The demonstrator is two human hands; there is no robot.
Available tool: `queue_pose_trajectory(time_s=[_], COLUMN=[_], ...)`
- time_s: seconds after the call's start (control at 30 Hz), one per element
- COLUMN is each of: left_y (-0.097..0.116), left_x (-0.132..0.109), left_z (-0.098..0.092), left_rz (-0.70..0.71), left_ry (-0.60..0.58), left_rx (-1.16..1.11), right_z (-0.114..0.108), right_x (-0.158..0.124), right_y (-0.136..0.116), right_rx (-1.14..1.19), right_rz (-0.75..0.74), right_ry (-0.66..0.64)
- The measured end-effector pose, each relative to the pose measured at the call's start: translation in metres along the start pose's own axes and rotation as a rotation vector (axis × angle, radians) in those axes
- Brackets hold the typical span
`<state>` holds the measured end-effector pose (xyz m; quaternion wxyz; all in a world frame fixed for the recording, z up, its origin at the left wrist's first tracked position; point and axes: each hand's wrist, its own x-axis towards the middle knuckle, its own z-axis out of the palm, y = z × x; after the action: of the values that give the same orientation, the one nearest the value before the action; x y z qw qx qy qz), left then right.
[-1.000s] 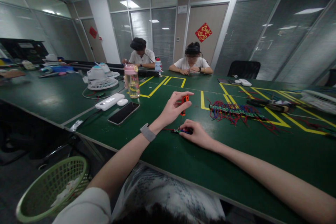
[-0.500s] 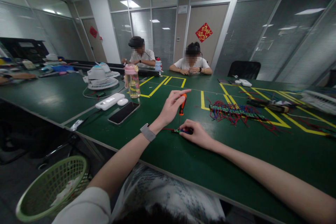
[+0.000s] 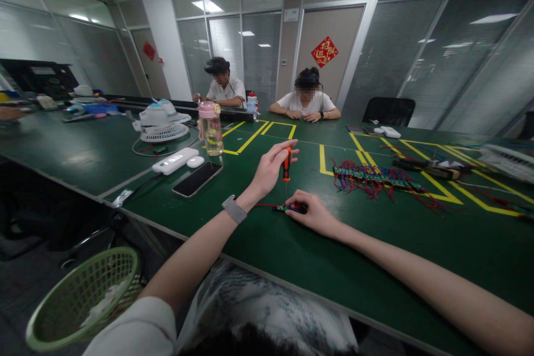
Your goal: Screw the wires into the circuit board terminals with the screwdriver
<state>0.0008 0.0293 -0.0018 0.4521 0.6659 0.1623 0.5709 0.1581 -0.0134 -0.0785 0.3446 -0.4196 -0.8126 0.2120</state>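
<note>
An orange and black screwdriver [image 3: 286,166] stands nearly upright, its thin shaft pointing down at a small green circuit board [image 3: 281,208] on the green table. My left hand [image 3: 270,169], with a grey watch band at the wrist, holds the screwdriver's handle between thumb and fingers. With fingers closed, my right hand [image 3: 312,212] grips the board's right end, where dark and blue wires show beside the fingertips. A red wire [image 3: 265,205] runs left from the board. The contact between screwdriver tip and board is too small to make out.
Right of my hands lies a row of boards with red and blue wires [image 3: 375,176]. To the left are a phone [image 3: 197,179], a white power strip [image 3: 175,161], a bottle [image 3: 211,129] and fans [image 3: 163,125]. Two people sit across the table [image 3: 354,245].
My left hand and the screwdriver's handle have shifted slightly left, and the screwdriver is more upright. My right hand stays on the board. The person opposite has moved their hands apart.
</note>
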Motion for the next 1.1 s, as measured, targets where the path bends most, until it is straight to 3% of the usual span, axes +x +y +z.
queue_pose_trajectory(time_s=[0.1, 0.23, 0.33, 0.53, 0.8, 1.0, 1.1], left_y=[0.0007, 0.0035, 0.0036, 0.0001, 0.0029, -0.0015, -0.0001], left_x=[0.0001, -0.0008, -0.0008, -0.0001, -0.0021, -0.0004, -0.0015], left_z=[0.0014, -0.0003, -0.0023, 0.0005, 0.0001, 0.0007, 0.0024], left_rz=[-0.041, 0.008, 0.071, -0.04, 0.051, -0.068, -0.07], left_ry=[0.004, 0.122, 0.141, -0.022, 0.091, -0.038, 0.005], left_rx=[-0.079, 0.144, 0.268, -0.083, 0.19, -0.155, -0.086], right_z=[0.0, 0.0008, 0.0012, 0.0009, 0.0007, 0.0, 0.0003], right_x=[-0.0001, -0.0002, -0.0002, 0.0, -0.0001, 0.0002, 0.0002], right_y=[0.0001, 0.0017, 0.0022, 0.0015, 0.0009, -0.001, -0.0007], right_rx=[-0.001, 0.009, 0.007, 0.003, 0.006, 0.005, 0.01], right_rz=[-0.001, -0.008, -0.006, -0.007, -0.003, -0.004, -0.005], right_ry=[0.0, 0.005, 0.009, 0.008, 0.006, 0.005, 0.005])
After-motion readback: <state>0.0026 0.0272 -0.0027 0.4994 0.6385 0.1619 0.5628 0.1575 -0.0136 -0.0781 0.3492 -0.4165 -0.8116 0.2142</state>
